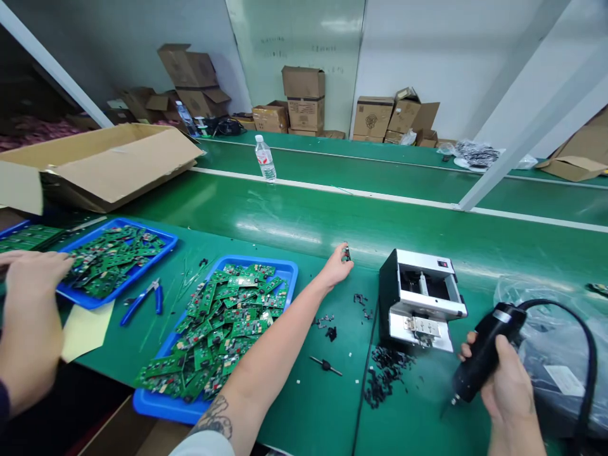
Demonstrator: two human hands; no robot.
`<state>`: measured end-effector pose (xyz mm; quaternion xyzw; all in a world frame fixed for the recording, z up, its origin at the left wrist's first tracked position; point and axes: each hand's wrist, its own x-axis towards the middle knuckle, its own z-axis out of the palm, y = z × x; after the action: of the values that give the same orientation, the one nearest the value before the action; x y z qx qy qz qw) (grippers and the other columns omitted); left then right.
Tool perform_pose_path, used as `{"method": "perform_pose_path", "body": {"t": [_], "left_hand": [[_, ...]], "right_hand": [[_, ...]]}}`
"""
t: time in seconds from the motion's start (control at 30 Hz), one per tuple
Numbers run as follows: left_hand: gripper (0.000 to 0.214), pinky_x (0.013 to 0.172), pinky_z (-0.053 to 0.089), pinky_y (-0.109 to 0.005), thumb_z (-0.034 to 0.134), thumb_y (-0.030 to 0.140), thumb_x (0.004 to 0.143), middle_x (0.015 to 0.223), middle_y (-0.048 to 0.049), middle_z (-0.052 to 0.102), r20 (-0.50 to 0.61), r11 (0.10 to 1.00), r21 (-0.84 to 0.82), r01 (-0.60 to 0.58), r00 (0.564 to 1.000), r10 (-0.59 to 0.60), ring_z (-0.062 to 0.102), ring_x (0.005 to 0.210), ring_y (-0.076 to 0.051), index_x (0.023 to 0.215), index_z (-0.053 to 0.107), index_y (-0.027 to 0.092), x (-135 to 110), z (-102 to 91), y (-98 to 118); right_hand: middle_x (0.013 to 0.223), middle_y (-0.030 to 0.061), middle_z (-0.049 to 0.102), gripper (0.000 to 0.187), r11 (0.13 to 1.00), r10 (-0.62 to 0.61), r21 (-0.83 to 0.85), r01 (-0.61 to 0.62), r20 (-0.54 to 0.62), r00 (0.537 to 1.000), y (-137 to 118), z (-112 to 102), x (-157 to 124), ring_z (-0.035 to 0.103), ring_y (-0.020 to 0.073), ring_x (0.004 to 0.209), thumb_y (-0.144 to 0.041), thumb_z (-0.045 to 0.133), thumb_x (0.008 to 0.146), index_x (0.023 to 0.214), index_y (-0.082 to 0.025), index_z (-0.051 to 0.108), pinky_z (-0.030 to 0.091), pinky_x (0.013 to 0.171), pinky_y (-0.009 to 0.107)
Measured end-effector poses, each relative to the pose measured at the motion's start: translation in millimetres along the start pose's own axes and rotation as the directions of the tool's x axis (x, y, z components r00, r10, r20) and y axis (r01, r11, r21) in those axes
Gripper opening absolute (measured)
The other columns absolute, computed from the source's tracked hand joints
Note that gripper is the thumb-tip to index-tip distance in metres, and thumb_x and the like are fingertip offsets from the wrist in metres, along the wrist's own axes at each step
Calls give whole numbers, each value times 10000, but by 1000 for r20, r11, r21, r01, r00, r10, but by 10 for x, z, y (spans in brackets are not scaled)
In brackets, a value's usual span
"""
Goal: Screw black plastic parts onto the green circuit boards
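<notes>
Well, left of the silver bench machine (420,297), the left hand (335,268) pinches a small black plastic piece (348,254); right of it, the right hand (509,386) wraps a corded black electric screwdriver (482,351), its tip angled down toward the green bench (308,405).

Green belt (304,218) open ahead, metal machine (420,294) between left hand (335,269), right hand (508,386)

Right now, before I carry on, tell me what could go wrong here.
Your left forearm crosses above the rim of the blue tray, so a careless move could knock the circuit boards out of place. The electric screwdriver in your right hand points down near loose black plastic pieces, and it could scatter them.
</notes>
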<state>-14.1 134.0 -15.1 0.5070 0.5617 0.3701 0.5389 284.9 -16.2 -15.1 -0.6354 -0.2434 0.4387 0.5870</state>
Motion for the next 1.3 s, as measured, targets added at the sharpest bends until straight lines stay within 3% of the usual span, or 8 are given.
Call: {"method": "perform_pose_path", "body": {"t": [0.13, 0.23, 0.43, 0.63, 0.77, 0.9, 1.07, 1.3], "left_hand": [[728, 1151, 223, -331, 526, 84, 778, 1542, -144, 280, -113, 932, 348, -100, 983, 147, 269, 1416, -237, 1467, 297, 129, -32, -217, 46], [569, 1114, 293, -339, 430, 132, 843, 1452, -127, 440, -171, 681, 732, -16, 964, 206, 401, 1339, -229, 1412, 407, 140, -238, -453, 60], [351, 891, 401, -563, 396, 175, 851, 1144, -208, 629, -418, 322, 863, 388, 908, 28, 565, 1085, -373, 1136, 593, 121, -770, -1060, 19], [338, 843, 452, -511, 401, 151, 844, 1186, -203, 578, -389, 119, 914, 389, 921, -22, 547, 1099, -344, 1123, 588, 121, -1041, -1264, -153], [370, 802, 481, -427, 350, 92, 842, 1192, -210, 546, -390, 80, 917, 391, 920, -31, 554, 1080, -328, 1120, 594, 101, -1018, -1212, -195], [336, 827, 471, -373, 413, 144, 844, 1138, -197, 559, -372, 111, 921, 374, 927, -38, 567, 1069, -312, 1127, 585, 91, -982, -1219, -169], [380, 796, 461, -352, 445, 256, 872, 1143, -167, 543, -409, 255, 895, 365, 900, 149, 598, 991, -284, 1226, 513, 134, -999, -1209, -23], [227, 610, 407, -233, 595, 413, 800, 685, 22, 561, -151, 906, 421, -48, 981, 122, 528, 639, -129, 805, 532, 195, -959, -770, 76]], "right_hand": [[791, 58, 630, 545, 972, -19, -233, -14, -140, 990, 284, -49, 148, 611, 227, 646, -658, 606, 625, 904, -199, 513, 526, 609, 416], [862, 137, 673, 557, 880, -92, -474, -30, -231, 969, 352, -107, 261, 631, 344, 870, -667, 612, 601, 876, -183, 592, 499, 795, 501], [848, 180, 703, 566, 614, -149, -789, -32, -156, 976, 306, -144, 336, 633, 406, 888, -645, 578, 657, 904, -155, 717, 463, 845, 549], [1079, 219, 661, 660, 431, -277, -902, 1, -132, 952, 190, -37, 92, 640, 409, 859, -647, 498, 756, 1153, -155, 690, 474, 775, 575], [1129, 174, 630, 536, 409, -559, -901, 146, -122, 820, 48, 147, -221, 596, 339, 1037, -488, 423, 879, 1253, -154, 613, 457, 895, 468], [921, 110, 690, 295, 364, -731, -737, 570, 154, 665, 76, 502, -642, 635, 235, 781, -365, 498, 893, 1029, -172, 675, 488, 786, 362], [784, 5, 698, 223, 347, -406, -554, 757, 639, 654, 473, 1157, -999, 623, 146, 558, -395, 516, 902, 1021, -249, 635, 468, 534, 254], [818, 42, 666, 230, 280, -311, -609, 742, 674, 670, 796, 1530, -1015, 638, 174, 608, -370, 445, 935, 895, -214, 609, 342, 492, 252]]}}
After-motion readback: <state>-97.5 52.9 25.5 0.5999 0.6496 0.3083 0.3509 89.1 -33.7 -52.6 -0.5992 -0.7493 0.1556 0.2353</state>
